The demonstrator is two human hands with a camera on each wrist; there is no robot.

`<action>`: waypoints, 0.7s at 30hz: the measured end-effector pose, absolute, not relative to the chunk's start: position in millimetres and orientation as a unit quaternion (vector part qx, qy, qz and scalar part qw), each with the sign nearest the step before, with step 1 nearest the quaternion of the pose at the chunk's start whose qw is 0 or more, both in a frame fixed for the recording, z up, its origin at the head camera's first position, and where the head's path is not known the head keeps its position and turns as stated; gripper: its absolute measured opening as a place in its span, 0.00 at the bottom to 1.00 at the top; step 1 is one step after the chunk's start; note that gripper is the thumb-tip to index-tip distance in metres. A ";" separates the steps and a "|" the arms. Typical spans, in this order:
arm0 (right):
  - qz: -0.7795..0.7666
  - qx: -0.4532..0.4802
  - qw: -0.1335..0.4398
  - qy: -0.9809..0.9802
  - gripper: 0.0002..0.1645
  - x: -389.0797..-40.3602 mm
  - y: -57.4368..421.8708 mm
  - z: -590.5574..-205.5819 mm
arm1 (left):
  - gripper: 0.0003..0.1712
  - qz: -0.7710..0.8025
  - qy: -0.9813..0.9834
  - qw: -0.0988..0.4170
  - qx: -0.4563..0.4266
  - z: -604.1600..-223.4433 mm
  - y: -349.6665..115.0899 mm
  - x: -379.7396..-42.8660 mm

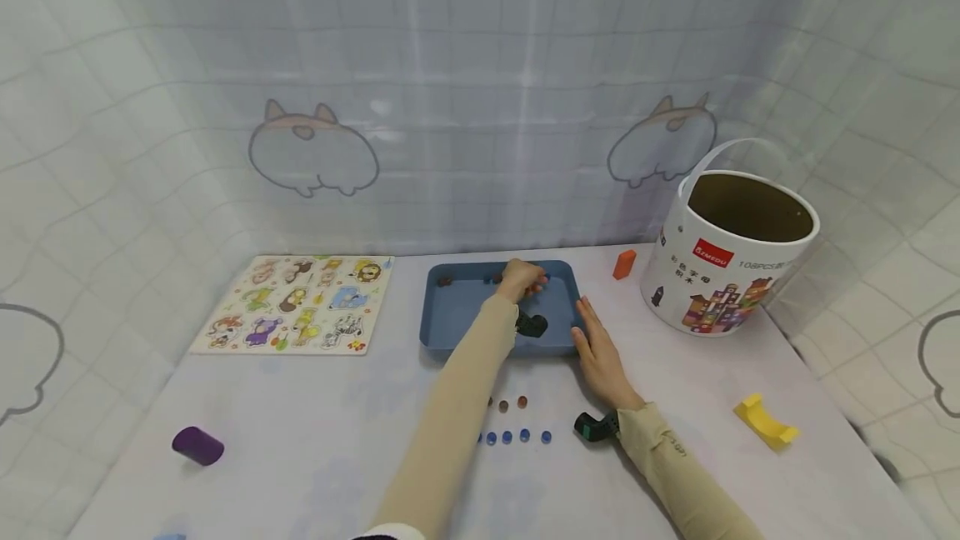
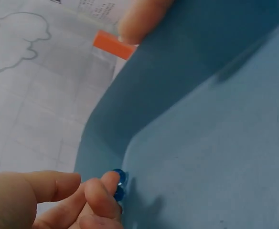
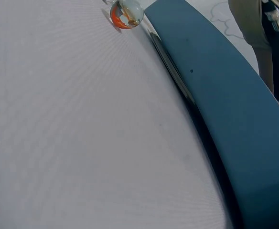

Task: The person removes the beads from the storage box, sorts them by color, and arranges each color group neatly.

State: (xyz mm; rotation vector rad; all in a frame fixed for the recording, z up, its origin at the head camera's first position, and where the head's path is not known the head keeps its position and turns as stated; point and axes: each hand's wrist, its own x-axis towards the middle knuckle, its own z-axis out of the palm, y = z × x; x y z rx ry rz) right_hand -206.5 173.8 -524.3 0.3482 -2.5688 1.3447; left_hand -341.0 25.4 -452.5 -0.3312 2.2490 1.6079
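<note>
My left hand [image 1: 521,279] reaches into the blue tray [image 1: 468,332], near its far wall. Two blue glass marbles [image 2: 119,177] lie in the tray right at the fingertips of that hand, close to the wall, and the thumb stands apart from the fingers. More marbles [image 1: 444,282] sit by the tray's far left corner. With straight fingers, my right hand [image 1: 603,365] rests along the tray's right rim; one of its fingers [image 2: 142,21] shows over the rim in the left wrist view. The right wrist view shows the tray's outer wall [image 3: 225,105] but not the hand.
In front of the tray lie a row of blue marbles [image 1: 507,437] and several brownish ones [image 1: 522,402]. An animal puzzle board [image 1: 292,302] is at left, a purple cylinder [image 1: 198,446] nearer. An orange block [image 1: 624,264], white bucket [image 1: 720,282] and yellow block [image 1: 765,422] stand right.
</note>
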 end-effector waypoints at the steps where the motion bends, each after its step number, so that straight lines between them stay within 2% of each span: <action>1: 0.457 0.118 0.112 -0.874 0.32 -206.6 173.6 -524.3 | 0.16 0.566 0.796 0.177 -0.122 -453.8 27.0 -342.8; 15: 0.456 0.122 0.117 -0.874 0.32 -204.8 171.9 -523.2 | 0.11 0.552 0.794 0.211 -0.142 -469.3 47.6 -362.0; 21: 0.452 0.124 0.121 -0.875 0.32 -206.2 172.8 -524.1 | 0.08 0.506 0.820 0.236 -0.124 -469.3 54.4 -354.5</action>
